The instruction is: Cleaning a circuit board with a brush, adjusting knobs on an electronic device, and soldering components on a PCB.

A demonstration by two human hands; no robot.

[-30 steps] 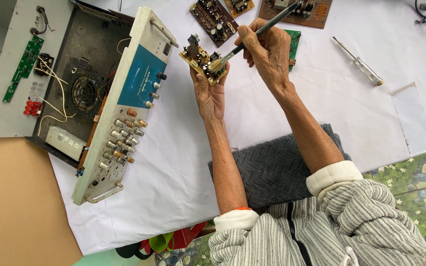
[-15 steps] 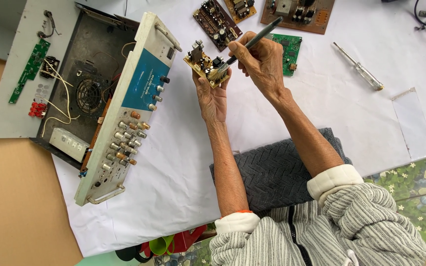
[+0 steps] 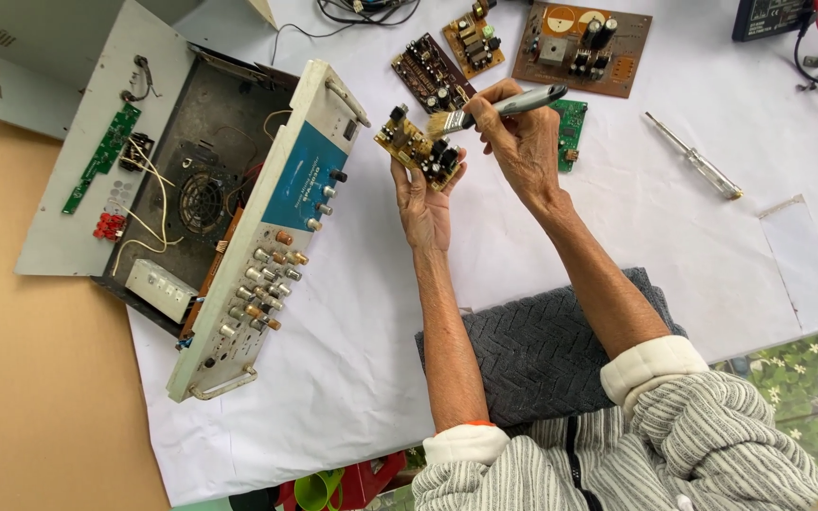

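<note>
Tan circuit board (image 3: 418, 149), populated with dark components, is held raised above the white sheet (image 3: 352, 369), tilted, with the left hand (image 3: 425, 203) clamped on its lower edge from beneath. Right hand (image 3: 521, 142) is closed around the grey handle of a small brush (image 3: 494, 107); the pale bristles touch the board's upper right edge. Just left stands an opened amplifier chassis (image 3: 191, 189), its front panel (image 3: 272, 232) of knobs and jacks swung outward. Further boards (image 3: 579, 43) lie beyond the hands. A screwdriver (image 3: 693, 168) lies to the right, well apart. A grey knitted cloth (image 3: 532, 355) sits beneath the forearms.
</note>
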